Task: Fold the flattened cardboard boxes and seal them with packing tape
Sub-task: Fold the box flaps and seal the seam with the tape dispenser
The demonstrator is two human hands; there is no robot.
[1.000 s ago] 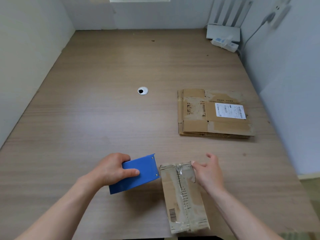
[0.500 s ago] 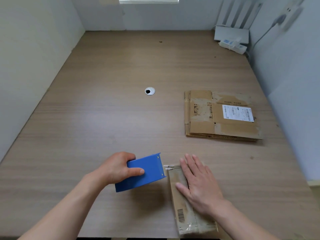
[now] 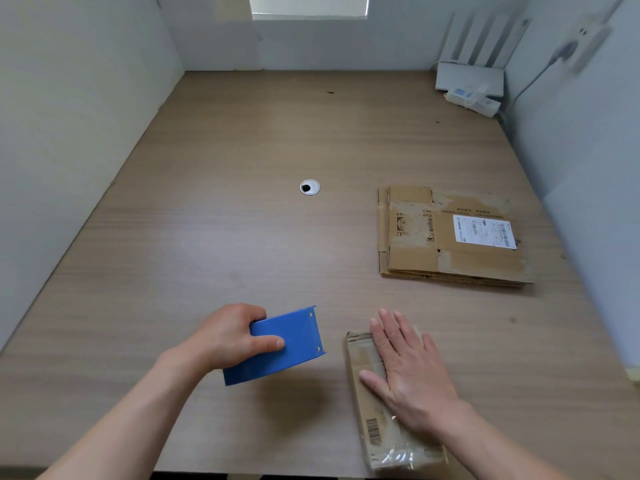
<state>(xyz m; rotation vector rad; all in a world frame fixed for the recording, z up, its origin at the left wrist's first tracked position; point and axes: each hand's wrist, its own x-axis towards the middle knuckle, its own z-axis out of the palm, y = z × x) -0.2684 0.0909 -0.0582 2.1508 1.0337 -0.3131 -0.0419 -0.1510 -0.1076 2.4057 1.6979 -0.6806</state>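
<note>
My left hand [image 3: 228, 337] grips a blue tape dispenser [image 3: 287, 344] just above the wooden table [image 3: 242, 237], left of a small cardboard box. That small folded box [image 3: 374, 424] lies near the front edge, with clear tape along its top. My right hand [image 3: 412, 372] lies flat on it, fingers straight and spread, pressing down. A stack of flattened cardboard boxes [image 3: 446, 237] with a white shipping label lies farther back on the right.
A round metal cable grommet [image 3: 310, 187] is set in the table's middle. A white router [image 3: 469, 77] and a power strip [image 3: 472, 100] stand in the far right corner. White walls close in the left, back and right sides.
My right hand went from holding the box's far end to lying flat on its top. The dispenser in my left hand pulled away from the box to the left.
</note>
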